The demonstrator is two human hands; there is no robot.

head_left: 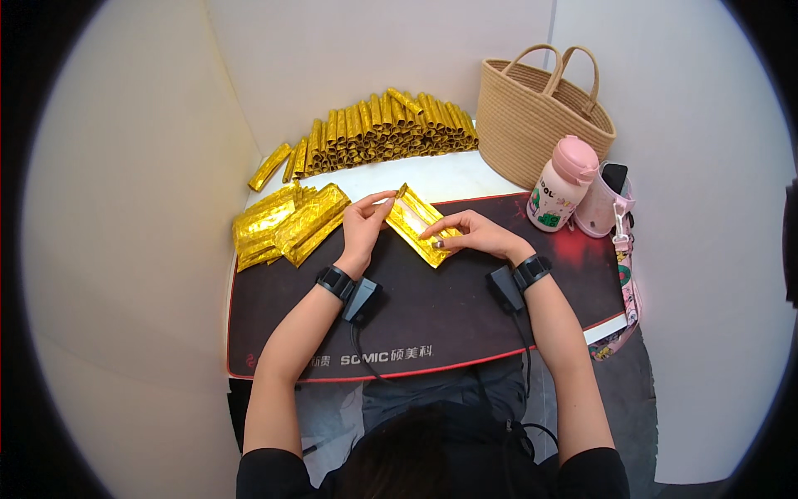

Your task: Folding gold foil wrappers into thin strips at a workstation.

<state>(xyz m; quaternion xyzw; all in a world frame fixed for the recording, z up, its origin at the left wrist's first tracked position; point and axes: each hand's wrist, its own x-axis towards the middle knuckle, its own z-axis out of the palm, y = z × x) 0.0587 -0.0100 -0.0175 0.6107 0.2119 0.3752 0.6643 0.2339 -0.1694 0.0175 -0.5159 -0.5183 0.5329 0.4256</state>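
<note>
A gold foil paper sheet point(413, 218) with a paler strip along its middle lies slantwise on the dark desk mat, its upper end slightly curled. My left hand point(363, 230) pinches its upper left edge between thumb and fingers. From the other side, my right hand point(482, 234), with a ring on one finger, has its thumb and fingers closed over the sheet's lower right part. Left of my left hand lies a loose stack of flat gold foil sheets point(312, 218). Beyond both hands rises a pile of rolled gold paper tubes point(374, 125), several layers deep.
A single gold tube point(270, 166) lies apart at the pile's left end. At the right stand a woven basket point(532, 125), a pink-lidded bottle point(559, 187) and a pale holder point(595, 208) with a phone point(614, 176). The desk mat point(432, 308) fills the near side; walls close in the left and back.
</note>
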